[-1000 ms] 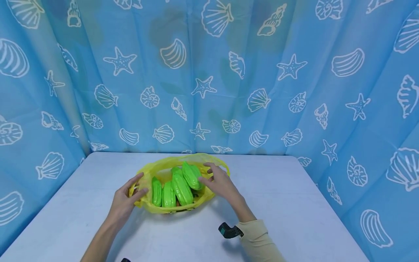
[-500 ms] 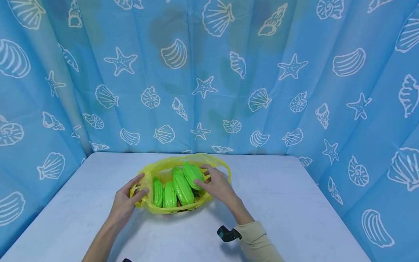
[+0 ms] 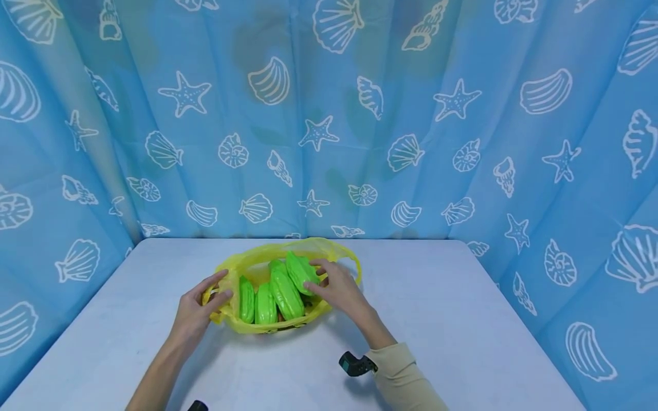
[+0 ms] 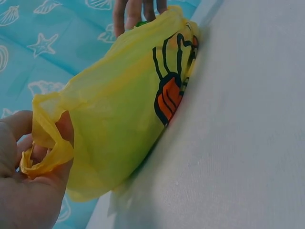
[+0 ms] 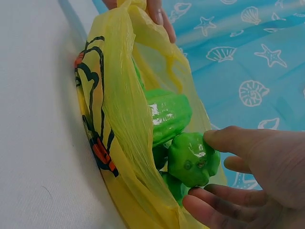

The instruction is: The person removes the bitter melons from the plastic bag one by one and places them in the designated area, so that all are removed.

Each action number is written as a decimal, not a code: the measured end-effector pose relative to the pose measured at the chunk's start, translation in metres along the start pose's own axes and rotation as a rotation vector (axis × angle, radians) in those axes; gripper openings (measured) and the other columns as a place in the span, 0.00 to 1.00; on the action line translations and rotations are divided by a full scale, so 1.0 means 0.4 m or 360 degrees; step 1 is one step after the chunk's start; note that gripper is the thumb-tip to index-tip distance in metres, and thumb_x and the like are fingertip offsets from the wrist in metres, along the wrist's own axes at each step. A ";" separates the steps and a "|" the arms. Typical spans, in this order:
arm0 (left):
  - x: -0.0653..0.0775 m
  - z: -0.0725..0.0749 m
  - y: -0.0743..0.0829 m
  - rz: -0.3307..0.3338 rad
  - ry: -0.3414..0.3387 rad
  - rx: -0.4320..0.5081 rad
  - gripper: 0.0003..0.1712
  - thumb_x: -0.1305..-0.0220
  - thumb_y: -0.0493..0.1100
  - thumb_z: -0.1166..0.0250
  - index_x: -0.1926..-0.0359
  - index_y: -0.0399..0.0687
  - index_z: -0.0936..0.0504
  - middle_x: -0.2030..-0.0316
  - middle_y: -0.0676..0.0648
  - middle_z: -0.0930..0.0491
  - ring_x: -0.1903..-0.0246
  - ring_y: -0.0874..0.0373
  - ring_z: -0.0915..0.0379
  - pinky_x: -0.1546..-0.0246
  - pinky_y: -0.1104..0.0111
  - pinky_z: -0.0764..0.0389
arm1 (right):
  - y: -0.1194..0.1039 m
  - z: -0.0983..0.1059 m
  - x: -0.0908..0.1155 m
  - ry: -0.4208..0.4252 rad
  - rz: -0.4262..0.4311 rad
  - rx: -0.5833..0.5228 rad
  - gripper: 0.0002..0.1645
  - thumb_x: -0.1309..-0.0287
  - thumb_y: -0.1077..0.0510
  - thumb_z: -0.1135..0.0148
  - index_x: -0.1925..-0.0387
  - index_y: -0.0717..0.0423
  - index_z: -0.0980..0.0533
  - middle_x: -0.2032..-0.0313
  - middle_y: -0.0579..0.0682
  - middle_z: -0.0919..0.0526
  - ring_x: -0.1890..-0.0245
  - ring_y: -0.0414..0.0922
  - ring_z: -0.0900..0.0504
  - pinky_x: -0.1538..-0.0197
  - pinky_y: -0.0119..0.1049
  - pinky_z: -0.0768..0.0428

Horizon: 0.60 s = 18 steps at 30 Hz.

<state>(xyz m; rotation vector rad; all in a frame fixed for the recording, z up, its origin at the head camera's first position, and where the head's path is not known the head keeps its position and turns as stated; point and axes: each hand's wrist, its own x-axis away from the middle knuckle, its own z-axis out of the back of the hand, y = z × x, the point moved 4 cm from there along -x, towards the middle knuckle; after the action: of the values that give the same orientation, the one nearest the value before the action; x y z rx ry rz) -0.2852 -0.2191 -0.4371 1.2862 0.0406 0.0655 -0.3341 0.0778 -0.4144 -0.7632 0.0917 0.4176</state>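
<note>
The right hand (image 3: 340, 288) is bringing its thumb in, pinching the nearest green gourd (image 5: 190, 160), apparently securing it; between the hands, the left hand (image 3: 192, 308) is gripping the yellow bag (image 4: 112, 114) around it.

Curtained-off tabletop setting; type of room undetermined.
White table (image 3: 437, 331), rounded far corners; blue curtain (image 3: 329, 165), white shell and starfish print, hung behind and along both sides, hiding whatever lies beyond.

A person's bare left forearm (image 3: 161, 368) and right forearm (image 3: 381, 332), in a beige fabric sleeve (image 3: 403, 374), angle inward; the left hand (image 3: 194, 308) curls its fingers, the right hand (image 3: 340, 286) pinching between thumb and bent fingers.
</note>
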 end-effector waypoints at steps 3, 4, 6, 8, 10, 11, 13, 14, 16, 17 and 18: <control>-0.002 0.000 0.002 -0.0011 0.0008 -0.0004 0.38 0.36 0.60 0.36 0.28 0.61 0.36 0.27 0.49 0.42 0.46 0.60 0.36 0.57 0.83 0.24 | -0.002 -0.004 -0.003 0.0002 0.0022 0.0012 0.33 0.39 0.45 0.34 0.36 0.52 0.29 0.50 0.58 0.18 0.61 0.47 0.15 0.60 0.37 0.16; -0.002 0.001 0.003 -0.0020 0.0010 -0.0006 0.38 0.36 0.60 0.36 0.28 0.61 0.36 0.27 0.49 0.42 0.47 0.61 0.36 0.57 0.83 0.24 | -0.003 -0.005 -0.004 0.0004 0.0029 0.0019 0.34 0.40 0.45 0.34 0.36 0.53 0.28 0.50 0.57 0.17 0.62 0.47 0.15 0.60 0.37 0.16; -0.002 0.002 0.004 -0.0030 0.0011 0.0002 0.38 0.36 0.59 0.36 0.28 0.60 0.35 0.27 0.48 0.42 0.48 0.61 0.36 0.58 0.83 0.24 | -0.002 -0.009 -0.005 0.0007 0.0043 0.0039 0.34 0.41 0.44 0.33 0.37 0.52 0.28 0.51 0.57 0.17 0.62 0.47 0.15 0.60 0.35 0.17; -0.001 0.004 0.005 -0.0028 0.0008 0.0000 0.37 0.36 0.59 0.36 0.28 0.61 0.36 0.27 0.48 0.42 0.49 0.62 0.35 0.58 0.83 0.24 | -0.002 -0.013 -0.005 0.0010 0.0047 0.0047 0.33 0.41 0.44 0.33 0.37 0.52 0.27 0.52 0.56 0.16 0.62 0.46 0.15 0.60 0.35 0.17; 0.000 0.006 0.007 -0.0027 0.0004 -0.0004 0.37 0.35 0.59 0.37 0.28 0.61 0.36 0.27 0.48 0.42 0.48 0.61 0.35 0.57 0.83 0.24 | -0.001 -0.015 -0.004 0.0014 0.0041 0.0052 0.32 0.41 0.44 0.33 0.38 0.51 0.27 0.52 0.55 0.16 0.61 0.46 0.15 0.59 0.35 0.17; 0.000 0.006 0.007 -0.0023 0.0003 -0.0012 0.38 0.35 0.59 0.37 0.27 0.61 0.36 0.27 0.48 0.43 0.48 0.61 0.35 0.57 0.83 0.24 | 0.000 -0.016 -0.003 0.0016 0.0034 0.0055 0.31 0.41 0.44 0.33 0.38 0.50 0.26 0.52 0.55 0.16 0.61 0.46 0.15 0.59 0.35 0.17; 0.000 0.007 0.009 -0.0016 0.0004 -0.0025 0.38 0.35 0.60 0.37 0.27 0.61 0.37 0.26 0.47 0.43 0.48 0.60 0.35 0.57 0.83 0.24 | 0.002 -0.016 0.000 0.0019 0.0012 0.0055 0.30 0.40 0.44 0.33 0.38 0.48 0.26 0.52 0.55 0.16 0.60 0.46 0.15 0.57 0.37 0.17; 0.000 0.006 0.009 -0.0010 0.0005 -0.0026 0.38 0.35 0.60 0.37 0.27 0.61 0.37 0.26 0.47 0.43 0.46 0.59 0.35 0.57 0.84 0.24 | 0.003 -0.016 0.001 0.0018 0.0007 0.0056 0.30 0.40 0.44 0.34 0.38 0.48 0.26 0.51 0.56 0.16 0.59 0.47 0.15 0.57 0.38 0.17; -0.001 0.007 0.009 -0.0002 0.0007 -0.0010 0.38 0.35 0.59 0.37 0.27 0.61 0.37 0.26 0.48 0.44 0.45 0.58 0.36 0.56 0.84 0.24 | 0.002 -0.016 0.001 0.0019 0.0001 0.0059 0.29 0.39 0.45 0.34 0.38 0.47 0.26 0.51 0.56 0.15 0.58 0.48 0.15 0.55 0.39 0.17; -0.001 0.007 0.009 0.0002 0.0007 0.0000 0.39 0.36 0.59 0.36 0.27 0.60 0.37 0.26 0.48 0.44 0.45 0.58 0.36 0.56 0.84 0.24 | 0.002 -0.016 0.002 0.0019 0.0000 0.0062 0.29 0.39 0.45 0.34 0.38 0.47 0.26 0.50 0.56 0.15 0.58 0.48 0.15 0.55 0.40 0.17; -0.001 0.007 0.008 0.0003 0.0008 0.0015 0.39 0.36 0.59 0.36 0.27 0.60 0.37 0.26 0.48 0.44 0.45 0.58 0.36 0.56 0.84 0.24 | 0.002 -0.016 0.002 0.0018 0.0001 0.0063 0.29 0.39 0.45 0.35 0.38 0.47 0.26 0.50 0.57 0.15 0.57 0.48 0.15 0.55 0.40 0.17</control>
<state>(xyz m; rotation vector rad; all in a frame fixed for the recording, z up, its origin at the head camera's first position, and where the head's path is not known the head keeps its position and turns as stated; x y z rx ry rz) -0.2854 -0.2208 -0.4331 1.2954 0.0442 0.0701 -0.3332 0.0742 -0.4196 -0.7264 0.1105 0.4111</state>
